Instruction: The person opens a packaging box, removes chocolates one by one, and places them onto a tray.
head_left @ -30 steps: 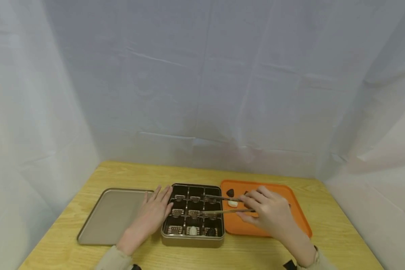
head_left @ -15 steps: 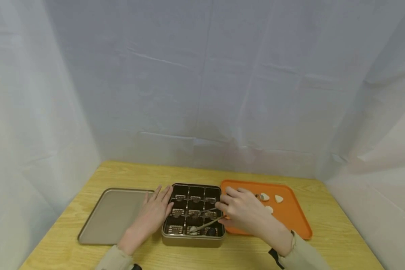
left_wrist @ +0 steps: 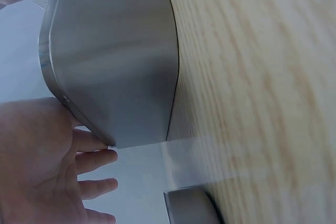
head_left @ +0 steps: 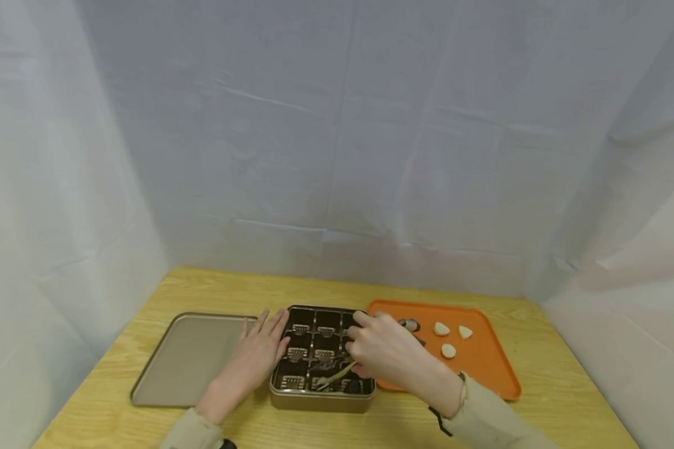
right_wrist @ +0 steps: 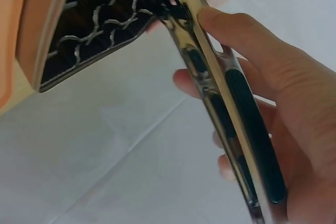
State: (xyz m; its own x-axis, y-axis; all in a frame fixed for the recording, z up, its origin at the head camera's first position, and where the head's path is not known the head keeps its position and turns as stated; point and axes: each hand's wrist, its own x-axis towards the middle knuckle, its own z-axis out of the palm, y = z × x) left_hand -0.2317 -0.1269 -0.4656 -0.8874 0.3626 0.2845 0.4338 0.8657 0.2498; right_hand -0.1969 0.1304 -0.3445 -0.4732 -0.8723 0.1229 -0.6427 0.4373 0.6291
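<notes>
My right hand [head_left: 386, 349] grips a pair of metal tongs [right_wrist: 233, 85] with dark grip pads, thumb on one arm and fingers round the other in the right wrist view. The tongs' tips reach into the front middle compartment of a divided metal box [head_left: 321, 403], at a small white piece [head_left: 321, 382]; whether they pinch it I cannot tell. A dark piece [head_left: 353, 387] lies in the front right compartment. My left hand [head_left: 249, 358] lies with straight fingers at the box's left rim, touching it in the left wrist view.
Right of the box lies an orange tray [head_left: 485, 368] with white pieces [head_left: 448, 351] on it; my right hand hides its left part. A flat metal lid [head_left: 185, 362] lies at the left on the wooden table [head_left: 247, 430]. White sheets [head_left: 337, 156] hang behind and at the sides.
My right hand has moved left from the tray to over the box. The tongs, spread apart before, now have their tips close together in the front middle compartment. My left hand stays put.
</notes>
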